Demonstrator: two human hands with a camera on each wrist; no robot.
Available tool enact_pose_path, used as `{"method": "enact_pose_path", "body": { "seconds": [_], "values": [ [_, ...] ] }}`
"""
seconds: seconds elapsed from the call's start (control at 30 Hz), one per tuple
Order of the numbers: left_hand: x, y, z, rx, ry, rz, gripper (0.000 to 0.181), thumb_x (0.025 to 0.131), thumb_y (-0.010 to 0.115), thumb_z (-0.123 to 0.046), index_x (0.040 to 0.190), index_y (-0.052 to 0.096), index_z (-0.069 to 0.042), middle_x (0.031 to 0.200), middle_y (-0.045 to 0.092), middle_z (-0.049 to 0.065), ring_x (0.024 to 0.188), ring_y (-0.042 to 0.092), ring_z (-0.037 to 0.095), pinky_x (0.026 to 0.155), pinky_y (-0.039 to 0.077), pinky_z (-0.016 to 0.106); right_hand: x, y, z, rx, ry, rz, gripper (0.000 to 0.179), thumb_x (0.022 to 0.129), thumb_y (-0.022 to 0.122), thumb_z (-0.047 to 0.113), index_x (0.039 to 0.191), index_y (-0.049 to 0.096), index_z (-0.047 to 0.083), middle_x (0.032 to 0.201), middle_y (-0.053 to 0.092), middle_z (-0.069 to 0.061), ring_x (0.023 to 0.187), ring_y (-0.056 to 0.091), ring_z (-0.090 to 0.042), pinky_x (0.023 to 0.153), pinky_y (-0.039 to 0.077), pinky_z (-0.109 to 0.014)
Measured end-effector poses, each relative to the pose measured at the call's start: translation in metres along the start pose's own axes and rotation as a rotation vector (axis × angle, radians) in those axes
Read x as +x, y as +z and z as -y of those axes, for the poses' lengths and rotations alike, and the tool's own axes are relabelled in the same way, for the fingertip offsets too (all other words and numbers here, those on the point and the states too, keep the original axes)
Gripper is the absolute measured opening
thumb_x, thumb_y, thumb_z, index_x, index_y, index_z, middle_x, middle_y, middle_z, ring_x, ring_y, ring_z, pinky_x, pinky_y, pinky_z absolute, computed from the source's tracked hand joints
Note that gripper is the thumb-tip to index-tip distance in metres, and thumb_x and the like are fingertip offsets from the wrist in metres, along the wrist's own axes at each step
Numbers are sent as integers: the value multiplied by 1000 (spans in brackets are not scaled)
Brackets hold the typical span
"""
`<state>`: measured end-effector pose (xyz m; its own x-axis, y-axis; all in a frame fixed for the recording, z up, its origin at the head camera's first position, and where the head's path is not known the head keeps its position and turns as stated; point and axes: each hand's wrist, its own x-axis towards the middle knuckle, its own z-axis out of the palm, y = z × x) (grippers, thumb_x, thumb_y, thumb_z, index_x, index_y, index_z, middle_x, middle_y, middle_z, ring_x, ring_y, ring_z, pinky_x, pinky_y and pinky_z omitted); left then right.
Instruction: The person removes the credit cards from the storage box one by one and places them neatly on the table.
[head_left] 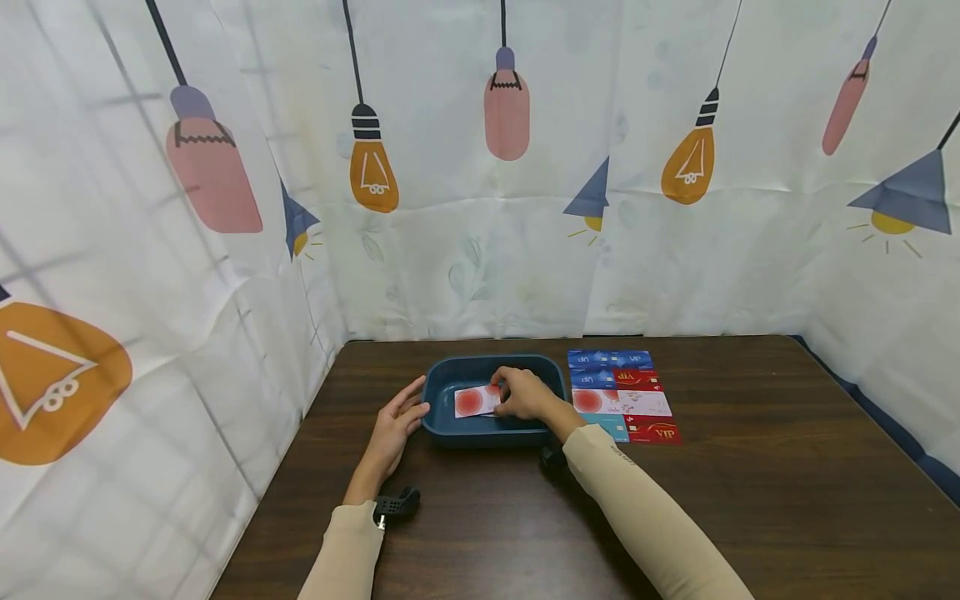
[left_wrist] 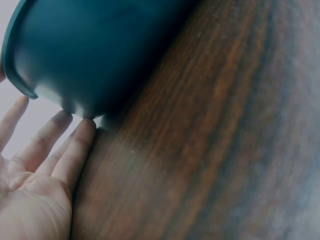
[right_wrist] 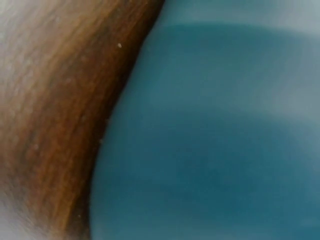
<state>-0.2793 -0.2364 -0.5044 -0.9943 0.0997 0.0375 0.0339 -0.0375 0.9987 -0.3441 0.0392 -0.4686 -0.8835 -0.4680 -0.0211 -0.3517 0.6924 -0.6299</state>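
A dark blue-green plastic bin (head_left: 480, 439) stands on the table in the head view. Inside it, my right hand (head_left: 528, 393) pinches a white card with a red round print (head_left: 471, 402) at its right end. Something pale shows just below that card, too little of it to name. My left hand (head_left: 393, 429) touches the bin's left end, its fingers fairly straight, as the left wrist view also shows with the fingertips (left_wrist: 87, 127) against the bin wall (left_wrist: 100, 55). The right wrist view shows only the bin's outer wall (right_wrist: 210, 140) close up, with the right hand out of sight.
Right of the bin lie several cards in rows: blue ones (head_left: 609, 359), a red VIP card (head_left: 637, 379), a white-pink card (head_left: 645, 403), a light blue one (head_left: 606, 427) and another red one (head_left: 654, 429). A printed curtain (head_left: 450, 275) surrounds the brown table (head_left: 750, 467).
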Motion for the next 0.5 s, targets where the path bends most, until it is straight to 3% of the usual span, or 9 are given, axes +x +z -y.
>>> {"method": "enact_pose_path", "body": {
  "seconds": [0.5],
  "values": [
    [0,0,2,-9,27,10,55,103,62,-17,155,46,-21,155,48,18,142,46,33,94,52,20,-1,-1,2,22,-40,-50,48,87,79,8,132,62,6,96,72,-4,83,62,-13,84,56,-36]
  ]
}}
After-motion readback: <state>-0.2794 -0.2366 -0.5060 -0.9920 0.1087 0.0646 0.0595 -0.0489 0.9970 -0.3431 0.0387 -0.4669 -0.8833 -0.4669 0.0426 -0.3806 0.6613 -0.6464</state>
